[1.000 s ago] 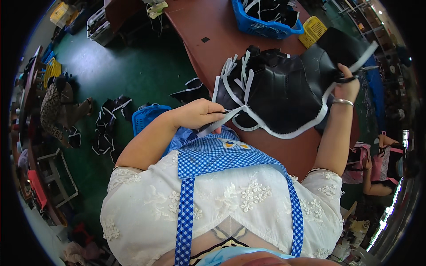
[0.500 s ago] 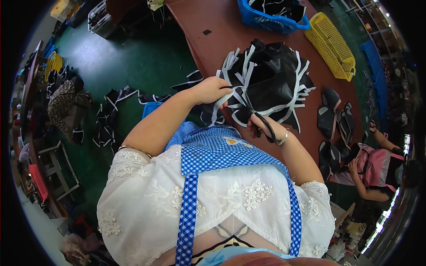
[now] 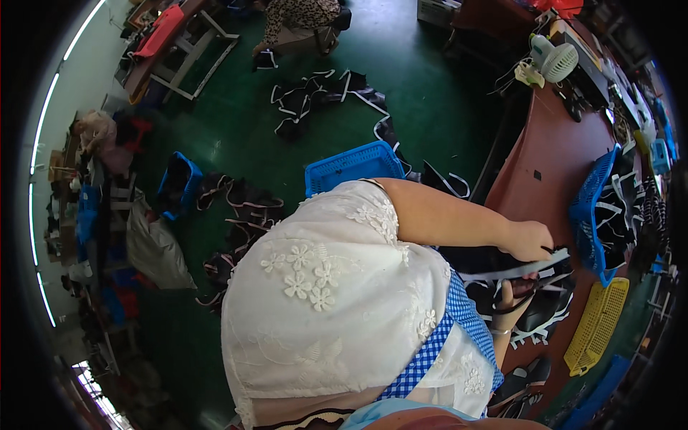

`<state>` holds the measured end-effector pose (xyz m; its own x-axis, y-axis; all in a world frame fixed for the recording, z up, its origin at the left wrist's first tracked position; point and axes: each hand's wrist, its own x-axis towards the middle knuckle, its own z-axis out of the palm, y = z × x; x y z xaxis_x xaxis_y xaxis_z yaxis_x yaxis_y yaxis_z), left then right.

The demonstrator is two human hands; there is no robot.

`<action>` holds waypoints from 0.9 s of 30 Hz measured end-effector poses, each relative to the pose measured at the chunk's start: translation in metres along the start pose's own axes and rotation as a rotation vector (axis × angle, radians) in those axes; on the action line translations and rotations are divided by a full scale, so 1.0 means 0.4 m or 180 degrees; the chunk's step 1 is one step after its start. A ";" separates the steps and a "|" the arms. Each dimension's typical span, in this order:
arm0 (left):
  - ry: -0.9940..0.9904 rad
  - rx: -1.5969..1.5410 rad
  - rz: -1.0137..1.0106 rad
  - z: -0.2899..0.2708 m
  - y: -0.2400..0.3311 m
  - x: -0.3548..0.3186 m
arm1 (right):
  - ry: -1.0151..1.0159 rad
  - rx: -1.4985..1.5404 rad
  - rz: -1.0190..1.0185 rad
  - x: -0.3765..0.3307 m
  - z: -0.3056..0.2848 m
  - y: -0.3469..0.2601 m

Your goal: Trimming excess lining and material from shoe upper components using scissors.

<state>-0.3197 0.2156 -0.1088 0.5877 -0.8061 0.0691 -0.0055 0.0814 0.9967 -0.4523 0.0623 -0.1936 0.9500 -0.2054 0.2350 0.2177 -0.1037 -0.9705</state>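
Observation:
My left hand [image 3: 529, 240] reaches out over the reddish-brown table [image 3: 534, 154] and pinches a white trim strip [image 3: 519, 272] on a black fabric piece [image 3: 548, 312]. My right hand [image 3: 510, 295], a bracelet on its wrist, sits just below the left one and grips what look like dark-handled scissors [image 3: 537, 287] against the same piece. The black piece with its white edging lies bunched at the table edge, partly hidden by my arm and my blue checked apron.
A blue basket [image 3: 591, 208] of black pieces and a yellow basket [image 3: 602, 322] stand on the table, with a small fan [image 3: 555, 61] farther off. Another blue basket [image 3: 351, 168] and heaps of black trimmed pieces [image 3: 322, 93] lie on the green floor. A seated person [image 3: 301, 18] works beyond.
The view has swung round toward the floor. My right hand has come in from the far edge of the black piece to just under my left hand, and the piece is gathered closer.

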 end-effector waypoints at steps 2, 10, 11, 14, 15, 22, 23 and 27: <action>0.0297 -0.0240 0.0460 -0.008 0.099 -0.005 | -0.0274 -0.2055 -0.0223 0.062 0.029 -0.036; -0.0422 -0.0332 0.0019 -0.245 0.065 -0.053 | 0.0952 -0.2185 -0.2128 0.150 -0.144 -0.449; -0.1544 0.0302 0.0546 -0.232 -0.173 -0.005 | 0.1014 -0.2202 -0.2204 0.145 -0.180 -0.529; -0.2584 0.1186 -0.0028 -0.156 -0.152 -0.145 | 0.0816 -0.1303 -0.1767 0.127 -0.415 -0.673; -0.2126 0.1552 -0.0106 -0.142 -0.131 -0.156 | 0.1764 -0.2206 -0.1300 0.140 -0.506 -0.680; -0.1308 -0.0655 -0.0864 -0.132 -0.070 -0.053 | 0.3090 0.0130 -0.0028 0.239 -0.568 -0.408; -0.1150 -0.0093 -0.1076 -0.099 -0.083 -0.003 | 0.3131 -0.0844 0.0099 0.196 -0.704 -0.285; -0.0455 0.0765 -0.1136 -0.060 -0.196 0.076 | 0.3221 -0.0853 0.0675 0.074 -0.638 -0.049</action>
<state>-0.2818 0.1987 -0.1858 0.4693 -0.8333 -0.2923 -0.0203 -0.3411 0.9398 -0.4857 -0.1899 -0.1539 0.3082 -0.9440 0.1177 -0.1036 -0.1563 -0.9823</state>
